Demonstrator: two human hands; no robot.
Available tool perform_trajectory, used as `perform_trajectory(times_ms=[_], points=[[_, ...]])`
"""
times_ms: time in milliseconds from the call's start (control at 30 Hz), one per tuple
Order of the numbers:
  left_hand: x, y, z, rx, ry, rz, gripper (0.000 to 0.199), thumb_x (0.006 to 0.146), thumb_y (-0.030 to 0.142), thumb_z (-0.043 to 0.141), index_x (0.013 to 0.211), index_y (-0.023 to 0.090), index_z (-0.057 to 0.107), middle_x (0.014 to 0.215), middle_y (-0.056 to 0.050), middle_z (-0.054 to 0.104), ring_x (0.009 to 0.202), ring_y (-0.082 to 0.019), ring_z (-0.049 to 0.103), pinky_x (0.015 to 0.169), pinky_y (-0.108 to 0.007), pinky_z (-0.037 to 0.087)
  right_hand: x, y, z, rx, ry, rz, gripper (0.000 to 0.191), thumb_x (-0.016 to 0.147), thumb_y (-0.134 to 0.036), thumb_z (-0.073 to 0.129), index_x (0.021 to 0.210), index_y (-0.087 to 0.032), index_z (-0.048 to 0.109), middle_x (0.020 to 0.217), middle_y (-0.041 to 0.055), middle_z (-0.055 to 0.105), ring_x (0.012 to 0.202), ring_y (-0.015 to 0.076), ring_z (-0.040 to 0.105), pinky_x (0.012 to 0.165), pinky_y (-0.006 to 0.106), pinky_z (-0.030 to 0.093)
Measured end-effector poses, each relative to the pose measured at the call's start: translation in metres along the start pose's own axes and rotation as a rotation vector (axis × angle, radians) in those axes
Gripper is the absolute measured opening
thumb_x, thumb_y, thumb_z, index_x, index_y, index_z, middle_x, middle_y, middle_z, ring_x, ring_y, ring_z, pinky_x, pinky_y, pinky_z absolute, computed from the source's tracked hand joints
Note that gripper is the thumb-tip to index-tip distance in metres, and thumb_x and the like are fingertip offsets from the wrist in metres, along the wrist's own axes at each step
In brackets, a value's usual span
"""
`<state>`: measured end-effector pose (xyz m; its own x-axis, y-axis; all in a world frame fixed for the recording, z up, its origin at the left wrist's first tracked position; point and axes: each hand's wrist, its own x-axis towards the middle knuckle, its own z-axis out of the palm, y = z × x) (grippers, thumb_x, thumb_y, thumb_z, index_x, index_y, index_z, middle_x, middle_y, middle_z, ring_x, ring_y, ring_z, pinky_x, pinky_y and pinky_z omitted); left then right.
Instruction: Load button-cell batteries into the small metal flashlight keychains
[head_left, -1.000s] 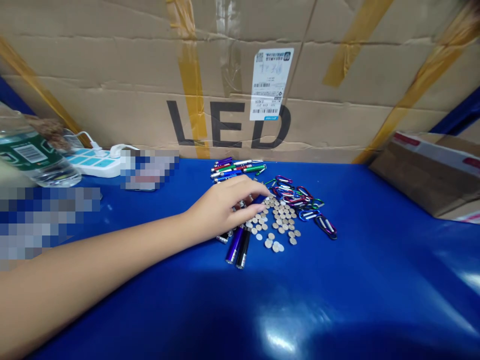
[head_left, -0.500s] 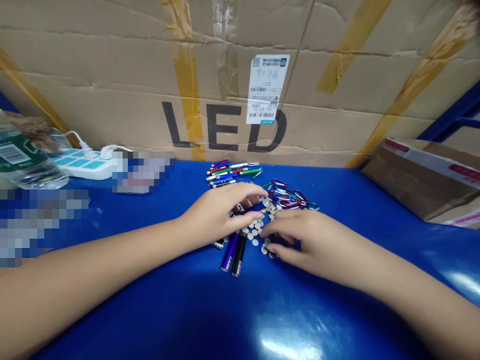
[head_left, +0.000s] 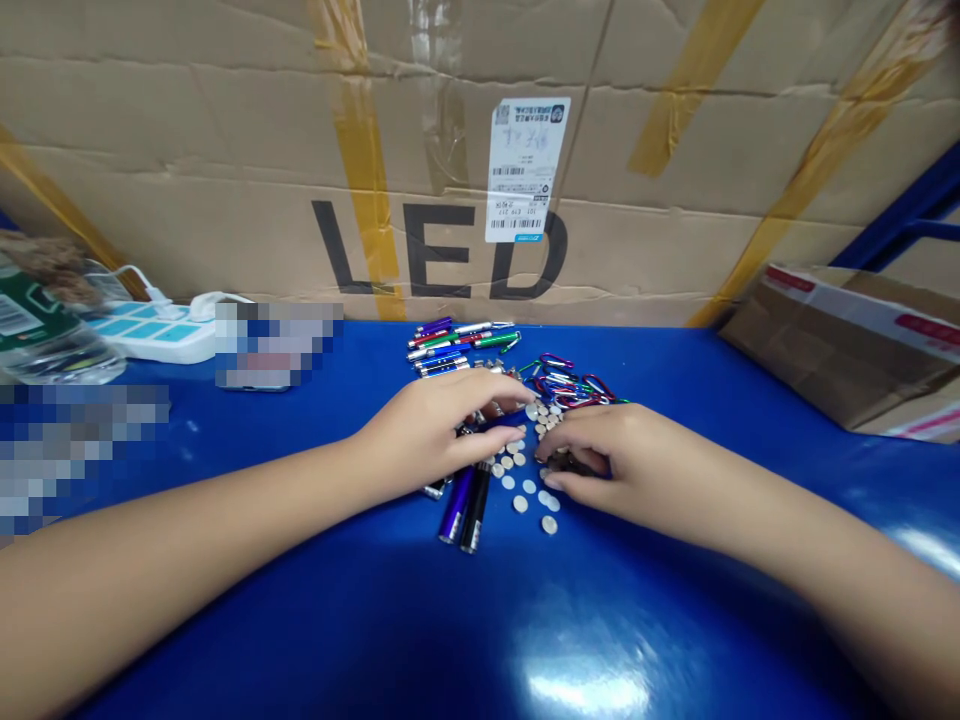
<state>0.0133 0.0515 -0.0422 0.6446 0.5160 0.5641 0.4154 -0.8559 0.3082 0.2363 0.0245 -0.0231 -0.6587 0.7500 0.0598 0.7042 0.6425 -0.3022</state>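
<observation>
My left hand (head_left: 442,425) curls around a blue metal tube (head_left: 506,418), a small flashlight body by its look. A silver button cell (head_left: 532,411) sits at the tube's right end, near my index fingertip. The fingers of my right hand (head_left: 600,455) are bent down over loose button cells (head_left: 545,425), thumb close to the fingertips, some cells between them. Several more cells (head_left: 520,504) lie scattered on the blue table just left of and below that hand. Beneath my left hand rest a purple flashlight (head_left: 456,510) and a black flashlight (head_left: 475,510), side by side.
Behind my hands lie pen-like metal tubes (head_left: 450,345) and coloured carabiners (head_left: 566,385). A large cardboard box (head_left: 262,130) stands along the back. To the left are a power strip (head_left: 161,335) and a water bottle (head_left: 45,330); a smaller carton (head_left: 840,350) stands right.
My right hand has drawn slightly up and right, and the button cells by its thumb now lie spread apart on the table. My left hand keeps its hold on the blue tube.
</observation>
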Motion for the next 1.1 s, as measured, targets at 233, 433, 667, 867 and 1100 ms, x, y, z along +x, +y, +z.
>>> perform_trajectory(times_ms=[233,433,667,867,1100], points=[[-0.0002,-0.0003,0.0003,0.008,-0.007,0.020,0.026,0.085,0.024,0.063,0.111,0.020,0.060,0.102,-0.001,0.069,0.092,-0.012,0.065,0.086,-0.020,0.051,-0.0004,0.0002,0.0012,0.024,-0.022,0.001,0.012,0.081,-0.018,0.059,0.083,-0.023,0.069,0.074,-0.0021,0.066,0.063,0.0109,0.053,0.060,0.023,0.036],[-0.0010,0.0011,-0.0003,0.029,-0.039,0.006,0.026,0.085,0.025,0.062,0.111,0.019,0.060,0.105,-0.001,0.069,0.096,-0.012,0.065,0.086,-0.021,0.050,0.0007,0.0000,0.0005,0.064,0.007,0.013,0.010,0.079,-0.018,0.059,0.079,-0.020,0.068,0.063,-0.0035,0.060,0.053,0.0087,0.046,0.053,0.022,0.033],[-0.0002,0.0027,-0.0007,-0.026,-0.078,-0.036,0.028,0.085,0.026,0.063,0.112,0.020,0.059,0.104,0.001,0.070,0.093,-0.011,0.066,0.085,-0.019,0.050,-0.0014,-0.0036,-0.0063,0.160,0.308,-0.027,0.011,0.082,-0.024,0.059,0.089,-0.019,0.068,0.055,-0.0053,0.049,0.051,0.0090,0.045,0.051,0.021,0.035],[0.0015,0.0052,-0.0022,-0.087,-0.084,-0.071,0.029,0.086,0.026,0.062,0.114,0.021,0.057,0.102,0.001,0.070,0.087,-0.011,0.067,0.081,-0.019,0.051,0.0029,-0.0081,0.0003,0.173,0.480,-0.091,0.011,0.083,-0.023,0.062,0.090,-0.019,0.068,0.054,-0.0051,0.048,0.054,0.0097,0.048,0.055,0.022,0.037],[0.0015,0.0048,-0.0014,-0.093,-0.064,-0.066,0.029,0.084,0.023,0.063,0.112,0.019,0.057,0.106,0.000,0.068,0.084,-0.008,0.067,0.080,-0.016,0.050,0.0063,-0.0081,0.0033,0.216,0.504,-0.085,0.011,0.084,-0.023,0.061,0.090,-0.018,0.070,0.053,-0.0040,0.053,0.052,0.0101,0.050,0.053,0.022,0.038]])
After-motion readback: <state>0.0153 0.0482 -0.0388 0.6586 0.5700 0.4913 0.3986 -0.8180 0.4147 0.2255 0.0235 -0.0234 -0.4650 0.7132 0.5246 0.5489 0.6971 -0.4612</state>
